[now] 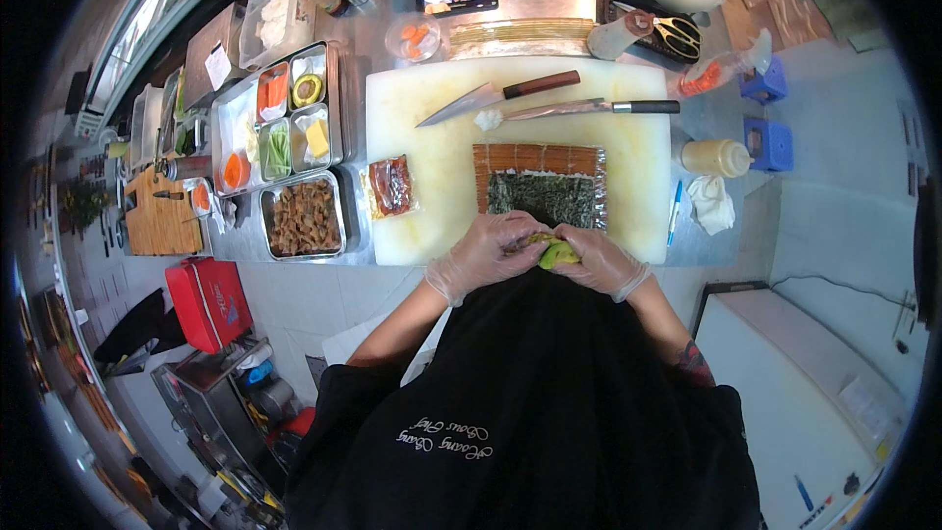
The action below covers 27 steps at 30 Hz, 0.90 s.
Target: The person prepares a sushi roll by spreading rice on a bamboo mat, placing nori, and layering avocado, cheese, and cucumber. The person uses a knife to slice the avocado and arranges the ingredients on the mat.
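Observation:
In clear disposable gloves, my left hand [500, 246] and my right hand [600, 258] both grip a green avocado piece [559, 254] at the near edge of the white cutting board [419, 235]. Just beyond them lies a plastic-wrapped bamboo rolling mat [537, 156], bearing a nori sheet [541, 195] with some white rice along its far edge. My hands hide the near part of both. Farther up the board rest a knife with a reddish-brown handle [542, 85] and one with a black handle [646, 107], with a clump of rice [488, 118] by the latter's blade tip.
A wrapped glazed fillet [391, 185] lies at the board's left. Beyond it stand a metal tray of chopped brown meat [303, 217] and containers with avocado half [307, 90] and cucumber sticks [278, 150]. At right are a sauce bottle [715, 158], a white cloth [712, 205] and a pen [674, 212].

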### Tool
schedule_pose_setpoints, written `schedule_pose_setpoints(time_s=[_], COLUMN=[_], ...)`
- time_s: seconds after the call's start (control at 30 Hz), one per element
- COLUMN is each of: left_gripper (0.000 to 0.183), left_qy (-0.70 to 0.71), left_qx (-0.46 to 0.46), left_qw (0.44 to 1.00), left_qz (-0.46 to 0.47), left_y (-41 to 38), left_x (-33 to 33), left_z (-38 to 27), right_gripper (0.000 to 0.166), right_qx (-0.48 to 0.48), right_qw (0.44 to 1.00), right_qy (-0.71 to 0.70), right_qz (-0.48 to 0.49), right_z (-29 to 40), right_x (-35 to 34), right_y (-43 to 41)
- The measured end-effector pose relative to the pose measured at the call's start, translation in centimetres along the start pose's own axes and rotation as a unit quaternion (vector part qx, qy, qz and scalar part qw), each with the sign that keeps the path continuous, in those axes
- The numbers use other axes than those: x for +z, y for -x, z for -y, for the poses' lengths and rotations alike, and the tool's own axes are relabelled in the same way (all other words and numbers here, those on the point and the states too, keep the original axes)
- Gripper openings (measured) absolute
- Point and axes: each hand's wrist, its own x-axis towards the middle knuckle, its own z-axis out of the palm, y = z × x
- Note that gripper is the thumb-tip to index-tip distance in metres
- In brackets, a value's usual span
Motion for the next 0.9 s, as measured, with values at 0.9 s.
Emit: schedule_pose_setpoints(time_s=[0.9], left_gripper=[0.029], left_qy=[-0.069], left_qx=[-0.034], left_qw=[0.997], left_qz=[-0.004], left_y=[0.4], left_x=[1.8], left_z=[-0.1], right_gripper=[0.037], right_qx=[0.039], right_qw=[0.997], right_qy=[0.066], right_qz=[-0.017], right_z=[-0.2], right_x=[0.4], right_y=[0.3])
